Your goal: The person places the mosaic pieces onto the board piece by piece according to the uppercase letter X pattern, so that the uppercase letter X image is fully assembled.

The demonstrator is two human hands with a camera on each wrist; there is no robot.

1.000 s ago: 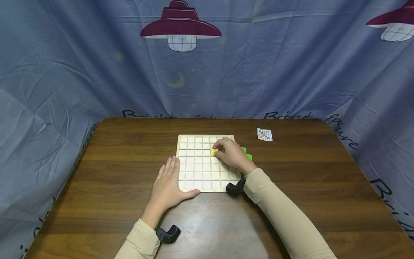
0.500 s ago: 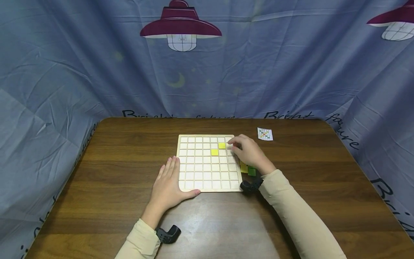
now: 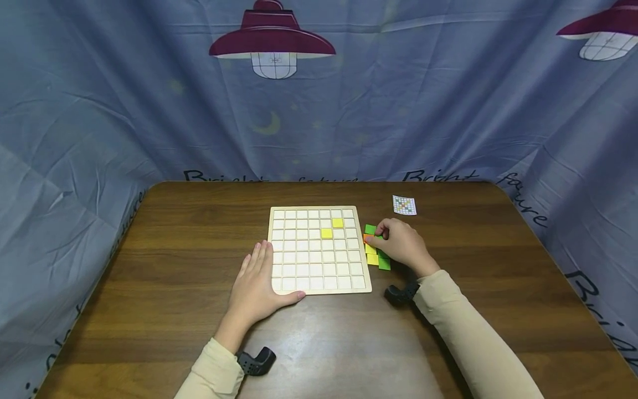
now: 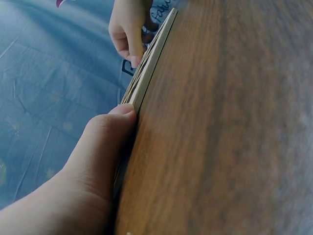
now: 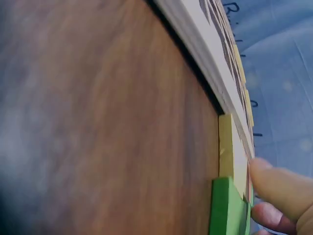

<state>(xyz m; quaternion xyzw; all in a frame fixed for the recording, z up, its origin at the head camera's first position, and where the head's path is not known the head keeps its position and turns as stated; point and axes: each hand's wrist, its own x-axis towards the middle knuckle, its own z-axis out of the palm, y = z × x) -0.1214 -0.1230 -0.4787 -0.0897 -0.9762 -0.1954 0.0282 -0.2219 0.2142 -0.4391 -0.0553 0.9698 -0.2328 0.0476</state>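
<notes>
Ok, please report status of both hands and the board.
Left hand against left edge of board. Right hand at loose tiles, grip unclear. Two yellow tiles on board. No obstruction visible.

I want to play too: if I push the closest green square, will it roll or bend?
The closest green square probably won't roll, because it lies flat with straight edges. It looks stiff, with a thick side. Pushed sideways, it might nudge the yellow square beside it.
</notes>
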